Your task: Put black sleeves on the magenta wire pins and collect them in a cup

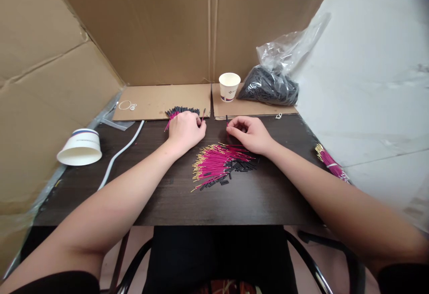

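My right hand [250, 133] pinches a thin magenta wire with a black sleeve [227, 118] on its upper end, held upright. My left hand [187, 128] is closed, and a similar black-tipped wire [203, 114] stands up between its thumb and fingers. Behind and beside that hand lies a bunch of magenta wires with black sleeves [181, 110]. Nearer the front sits a fanned pile of magenta wires with gold-coloured ends [214, 162]. Loose short black tubes [243, 166] are scattered at that pile's right and front.
A paper cup [229, 89] stands on cardboard beside a clear bag of black tubes [271, 86]. Another cup [80, 146] lies tipped at left, near a pale cable [117, 153]. A banded wire bundle [331, 163] rests at the right edge. Cardboard walls [150, 26] rise behind and left.
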Demonstrator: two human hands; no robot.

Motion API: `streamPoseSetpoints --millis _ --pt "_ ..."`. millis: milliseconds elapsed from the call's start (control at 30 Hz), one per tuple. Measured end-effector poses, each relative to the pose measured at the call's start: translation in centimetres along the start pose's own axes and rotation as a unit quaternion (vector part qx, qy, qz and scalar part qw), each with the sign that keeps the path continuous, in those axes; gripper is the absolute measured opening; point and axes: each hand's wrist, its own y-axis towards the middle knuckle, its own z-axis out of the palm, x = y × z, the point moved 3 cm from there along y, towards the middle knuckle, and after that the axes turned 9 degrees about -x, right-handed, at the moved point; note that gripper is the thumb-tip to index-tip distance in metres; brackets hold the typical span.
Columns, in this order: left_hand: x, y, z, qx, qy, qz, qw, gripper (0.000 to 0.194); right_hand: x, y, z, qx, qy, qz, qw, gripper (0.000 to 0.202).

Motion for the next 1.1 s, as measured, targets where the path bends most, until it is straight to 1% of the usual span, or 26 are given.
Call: streamPoseSetpoints --millis 100,200,267,333,400,467,533,600,667,733,800,867,967,1033,1100 --pt "0.1 0.1 0.0 0.001 0.004 -0.01 1.0 0.022 -0.1 0.0 0.0 -0.007 0.021 0.009 1.0 0.033" --pt "0.1 0.0 -0.1 -0.018 -0.008 -0.008 1.0 0.018 -0.1 0.1 0.1 -0.017 0.052 0.026 0.998 0.035" --pt "-0.2 -0.3 -0.2 -0.039 -0.053 0.011 0.998 0.015 -0.1 0.2 0.2 -0.023 0.084 0.04 0.995 0.037" --pt "-0.9 -0.8 -0.3 -0.043 -0.145 0.043 0.988 0.015 0.0 0.2 0.3 -0.028 0.117 0.059 0.991 0.042" --pt "-1.8 -1.5 -0.2 -0.01 -0.262 0.053 0.963 0.021 0.2 0.2 0.4 -0.027 0.141 0.076 0.987 0.049" --pt "-2.5 -2.2 -0.1 0.03 -0.334 0.048 0.941 0.027 0.4 0.0 0.6 -0.022 0.154 0.081 0.985 0.052" --pt "-3.1 -2.7 0.0 0.056 -0.356 0.059 0.931 0.03 0.5 -0.1 0.7 -0.013 0.162 0.076 0.984 0.051" --pt "-3.3 -2.9 0.1 0.065 -0.36 0.067 0.928 0.03 0.6 -0.2 0.7 -0.008 0.165 0.069 0.984 0.049" --pt "-3.1 -2.8 0.1 0.06 -0.355 0.061 0.931 0.03 0.4 -0.2 0.6 -0.009 0.161 0.067 0.985 0.046" --pt "-2.6 -2.5 0.0 0.041 -0.326 0.051 0.943 0.032 0.1 -0.1 0.5 -0.013 0.15 0.07 0.986 0.045" --pt "-2.0 -2.1 -0.2 0.015 -0.261 0.049 0.964 0.036 -0.2 0.1 0.4 -0.023 0.138 0.073 0.988 0.043" --pt "-1.4 -1.5 -0.4 0.0 -0.163 0.052 0.985 0.039 -0.5 0.2 0.4 -0.031 0.122 0.068 0.99 0.04" --pt "-0.6 -0.9 -0.5 0.008 -0.041 0.039 0.998 0.037 -0.6 0.0 0.6 -0.025 0.106 0.047 0.993 0.035" --pt "-0.2 -0.6 -0.4 0.023 0.004 0.029 0.999 0.035 -0.5 -0.2 0.8 -0.015 0.1 0.036 0.994 0.034" --pt "-0.1 -0.4 -0.3 0.032 0.026 0.025 0.999 0.035 -0.3 -0.4 0.8 -0.007 0.093 0.029 0.995 0.033"
